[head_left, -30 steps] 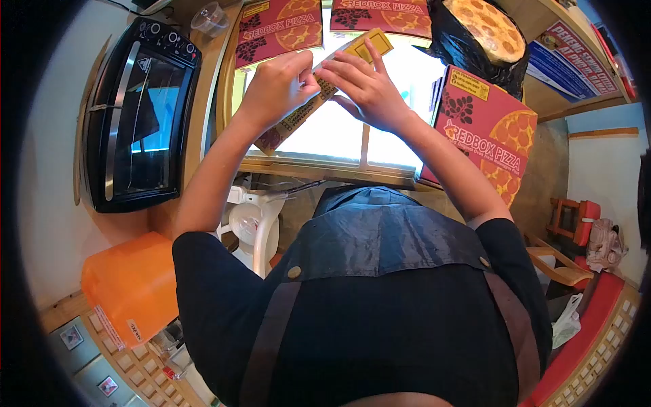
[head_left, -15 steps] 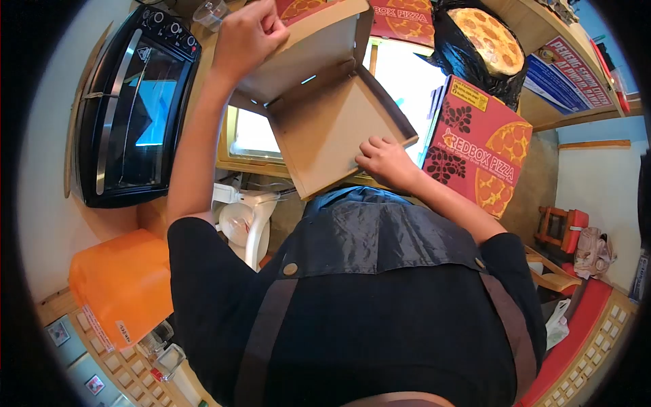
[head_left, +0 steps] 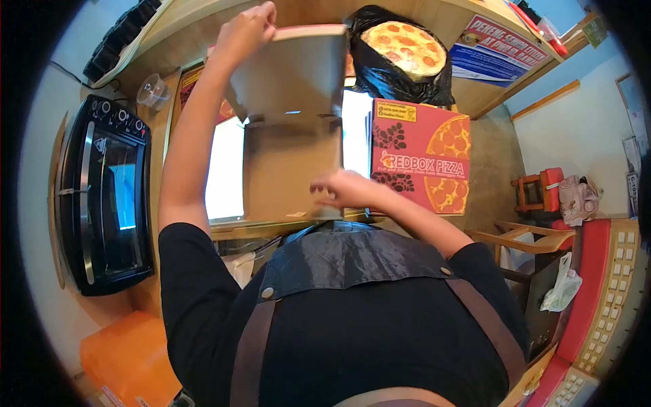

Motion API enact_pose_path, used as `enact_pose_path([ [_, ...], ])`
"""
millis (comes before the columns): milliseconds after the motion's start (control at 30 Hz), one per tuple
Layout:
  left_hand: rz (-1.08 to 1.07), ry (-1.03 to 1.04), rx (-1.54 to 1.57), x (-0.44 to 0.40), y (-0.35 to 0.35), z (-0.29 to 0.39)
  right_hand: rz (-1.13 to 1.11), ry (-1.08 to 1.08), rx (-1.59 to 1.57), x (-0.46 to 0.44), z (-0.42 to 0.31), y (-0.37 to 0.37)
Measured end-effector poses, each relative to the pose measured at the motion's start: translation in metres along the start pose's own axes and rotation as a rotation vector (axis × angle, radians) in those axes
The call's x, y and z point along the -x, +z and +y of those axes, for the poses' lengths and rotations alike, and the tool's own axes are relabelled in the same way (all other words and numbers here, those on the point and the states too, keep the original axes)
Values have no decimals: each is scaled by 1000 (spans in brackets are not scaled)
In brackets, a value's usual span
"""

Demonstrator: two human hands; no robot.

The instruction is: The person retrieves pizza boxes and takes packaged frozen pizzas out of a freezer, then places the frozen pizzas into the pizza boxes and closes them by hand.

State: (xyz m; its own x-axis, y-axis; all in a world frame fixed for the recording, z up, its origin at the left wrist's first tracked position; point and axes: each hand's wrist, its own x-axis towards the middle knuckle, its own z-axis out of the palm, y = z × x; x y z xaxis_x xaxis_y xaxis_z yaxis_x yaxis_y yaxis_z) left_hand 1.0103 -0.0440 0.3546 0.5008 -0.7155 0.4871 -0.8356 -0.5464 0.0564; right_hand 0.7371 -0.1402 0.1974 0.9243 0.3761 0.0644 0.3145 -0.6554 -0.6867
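Observation:
A cardboard pizza box (head_left: 291, 152) stands opened before me, its plain brown inside showing and its lid (head_left: 291, 71) raised. My left hand (head_left: 247, 32) is closed at the top left edge of that lid. Over the front right part of the box is my right hand (head_left: 344, 188), its fingers smeared by motion, so I cannot tell whether they touch the cardboard. To the right lies a closed red pizza box (head_left: 420, 157) printed "Redbox Pizza".
A pizza (head_left: 403, 49) rests on black plastic (head_left: 366, 71) at the back right. A black oven (head_left: 108, 197) stands at left, with a clear plastic cup (head_left: 154, 93) behind it. Under the opened box is a brightly lit surface (head_left: 226, 173). An orange container (head_left: 125, 359) sits low at left.
The opened box has turned squarer to me and sits lower on the lit surface. My right hand has left its right front corner and moved inward. The camera view has shifted.

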Motion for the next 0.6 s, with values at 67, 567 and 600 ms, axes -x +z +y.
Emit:
enact_pose_path([
  [67,132,-105,-24,-15,14,-4,288,21,-66,-4,8,-51],
  [567,258,-426,80,190,109,1,1186,1197,-1244,-20,275,-219],
  [600,194,-606,110,216,118,-2,1181,1198,-1164,-22,277,-219],
])
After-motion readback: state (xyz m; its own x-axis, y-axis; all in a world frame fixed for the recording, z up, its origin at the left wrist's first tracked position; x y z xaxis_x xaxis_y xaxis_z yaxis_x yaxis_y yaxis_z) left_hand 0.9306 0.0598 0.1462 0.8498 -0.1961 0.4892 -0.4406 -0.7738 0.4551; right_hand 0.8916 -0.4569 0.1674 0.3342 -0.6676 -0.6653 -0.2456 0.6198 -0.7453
